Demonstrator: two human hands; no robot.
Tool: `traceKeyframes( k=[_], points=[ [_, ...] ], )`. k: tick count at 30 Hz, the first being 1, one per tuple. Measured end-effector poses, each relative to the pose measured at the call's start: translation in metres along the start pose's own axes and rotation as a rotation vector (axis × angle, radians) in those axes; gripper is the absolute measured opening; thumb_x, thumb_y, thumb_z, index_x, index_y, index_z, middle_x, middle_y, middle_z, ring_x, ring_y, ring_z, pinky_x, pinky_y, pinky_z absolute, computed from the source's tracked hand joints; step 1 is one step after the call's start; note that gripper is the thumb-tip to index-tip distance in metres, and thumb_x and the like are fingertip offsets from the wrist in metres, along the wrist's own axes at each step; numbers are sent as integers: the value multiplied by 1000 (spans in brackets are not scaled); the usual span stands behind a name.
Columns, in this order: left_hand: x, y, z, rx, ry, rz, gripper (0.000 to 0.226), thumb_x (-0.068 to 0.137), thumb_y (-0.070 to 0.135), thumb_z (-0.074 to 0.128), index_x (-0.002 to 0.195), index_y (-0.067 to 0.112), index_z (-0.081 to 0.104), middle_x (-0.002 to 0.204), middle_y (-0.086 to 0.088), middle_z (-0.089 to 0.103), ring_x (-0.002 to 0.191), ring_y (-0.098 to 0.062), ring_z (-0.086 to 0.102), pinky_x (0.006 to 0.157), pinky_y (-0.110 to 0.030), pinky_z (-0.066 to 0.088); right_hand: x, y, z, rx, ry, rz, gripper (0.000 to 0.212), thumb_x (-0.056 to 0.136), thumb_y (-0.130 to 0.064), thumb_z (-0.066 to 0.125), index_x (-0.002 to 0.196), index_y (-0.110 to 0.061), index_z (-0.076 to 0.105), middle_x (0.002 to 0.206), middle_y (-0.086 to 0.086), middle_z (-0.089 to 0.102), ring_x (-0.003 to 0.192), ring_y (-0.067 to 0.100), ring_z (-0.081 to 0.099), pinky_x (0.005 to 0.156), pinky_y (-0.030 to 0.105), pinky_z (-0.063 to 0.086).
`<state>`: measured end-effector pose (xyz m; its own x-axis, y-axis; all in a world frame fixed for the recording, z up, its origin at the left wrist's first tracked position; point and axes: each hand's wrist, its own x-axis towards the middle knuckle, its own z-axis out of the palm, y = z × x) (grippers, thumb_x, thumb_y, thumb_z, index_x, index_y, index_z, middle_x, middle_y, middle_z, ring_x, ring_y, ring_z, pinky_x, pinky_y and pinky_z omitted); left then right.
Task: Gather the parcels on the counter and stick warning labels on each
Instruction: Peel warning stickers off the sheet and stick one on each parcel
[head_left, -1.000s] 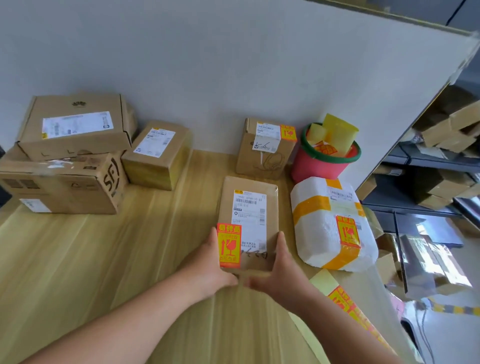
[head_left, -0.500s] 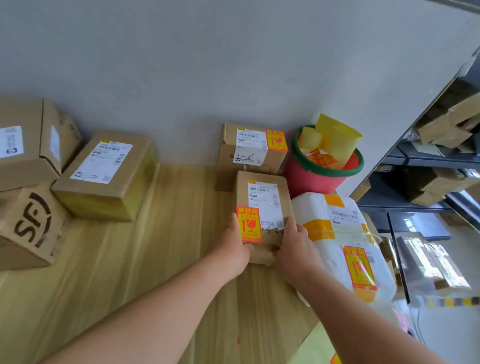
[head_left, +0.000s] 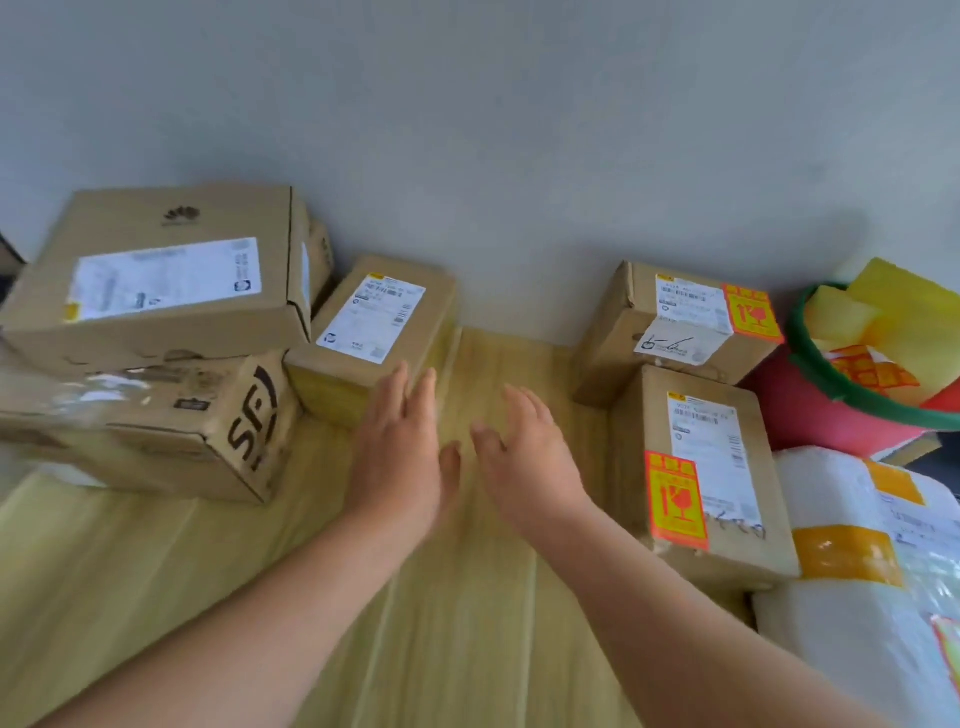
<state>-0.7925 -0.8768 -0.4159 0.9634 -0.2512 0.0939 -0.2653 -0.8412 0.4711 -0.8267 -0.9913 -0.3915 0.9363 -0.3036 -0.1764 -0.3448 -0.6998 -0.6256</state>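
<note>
Running off the right edge, the white wrapped parcel (head_left: 852, 613) and the red bucket (head_left: 826, 415) show only in part. The SF box (head_left: 156, 426) is cut at the left, and the print on every shipping label is too blurred to read. The small unlabelled box (head_left: 374, 322) sits by the wall, its left side against the SF box and the logo box (head_left: 156, 270) stacked on it. The left grip (head_left: 400, 452) reaches its fingertips over that small box's near right corner; whether they touch it cannot be told. The right grip (head_left: 524, 457) hangs just right of the left one, over the bare worktop (head_left: 467, 634). Both grips are spread, fingers straight, holding nothing. Well right of the small box, the back box (head_left: 649, 338) and the flat box (head_left: 727, 457) each carry an orange warning label.
</note>
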Motion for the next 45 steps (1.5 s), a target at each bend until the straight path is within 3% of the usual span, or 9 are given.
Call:
traceKeyframes(
  k=[5, 15, 18, 22, 25, 27, 29, 39, 45],
  points=[
    [25, -58, -8, 194, -108, -189, 78, 91, 22, 55, 151, 15, 5, 159, -10, -12, 146, -27, -10, 117, -38, 5, 45, -37, 36, 220, -130, 185, 63, 98, -46, 40, 149, -11, 25, 149, 9, 38, 133, 28, 41, 99, 33, 37],
    [9, -61, -3, 171, -71, -61, 79, 85, 28, 55, 149, 23, 9, 158, -9, -3, 146, -26, -11, 115, -42, 7, 79, -48, 64, 605, -191, 451, 43, 95, -46, 43, 128, -20, 52, 112, 1, 60, 103, 26, 59, 94, 45, 50],
    [-8, -52, -2, 185, -55, 15, 71, 83, 32, 60, 146, 23, 26, 154, -9, 17, 142, -30, 9, 111, -43, 17, 64, -34, 52, 599, -162, 442, 36, 96, -41, 43, 123, -20, 55, 101, 1, 61, 99, 26, 62, 92, 46, 52],
    [-35, -46, -9, 110, 104, 114, 54, 67, 28, 80, 116, 15, 62, 118, -8, 59, 103, -32, 54, 89, -44, 41, 21, -9, 39, 571, -141, 423, 32, 97, -38, 42, 117, -20, 58, 94, -1, 62, 90, 21, 62, 92, 48, 52],
    [-53, -42, -19, 16, 105, -66, 84, 66, 31, 83, 136, 9, 43, 138, -17, 43, 124, -37, 42, 102, -47, 35, -22, 10, 33, 610, -133, 444, 28, 97, -37, 41, 110, -22, 61, 95, -4, 62, 88, 16, 59, 92, 48, 52],
    [-70, -37, -24, -136, -56, -213, 103, 75, 39, 75, 151, 12, 11, 156, -11, 20, 141, -29, 25, 111, -39, 27, -53, 21, 31, 632, -126, 462, 25, 97, -36, 40, 103, -24, 62, 94, -4, 63, 86, 16, 59, 93, 48, 51],
    [-91, -30, -29, -249, -242, -290, 102, 81, 44, 68, 152, 19, -1, 156, -2, 25, 139, -22, 32, 106, -33, 34, -83, 30, 28, 641, -112, 466, 23, 98, -34, 41, 102, -25, 61, 97, -6, 65, 90, 15, 61, 94, 45, 51],
    [-234, 8, -32, -274, -329, -340, 95, 75, 44, 74, 148, 21, 19, 143, 5, 45, 126, -16, 48, 100, -30, 41, -225, 83, 7, 438, -181, 382, 22, 98, -35, 39, 96, -24, 58, 93, -4, 65, 85, 16, 60, 88, 42, 51],
    [-302, 31, -31, -244, -344, -302, 90, 75, 44, 74, 146, 22, 23, 135, 9, 51, 118, -13, 52, 89, -26, 43, -294, 110, -9, 195, -214, 277, 22, 100, -35, 37, 92, -18, 48, 73, -9, 51, 60, 7, 46, 52, 23, 31]
  ],
)
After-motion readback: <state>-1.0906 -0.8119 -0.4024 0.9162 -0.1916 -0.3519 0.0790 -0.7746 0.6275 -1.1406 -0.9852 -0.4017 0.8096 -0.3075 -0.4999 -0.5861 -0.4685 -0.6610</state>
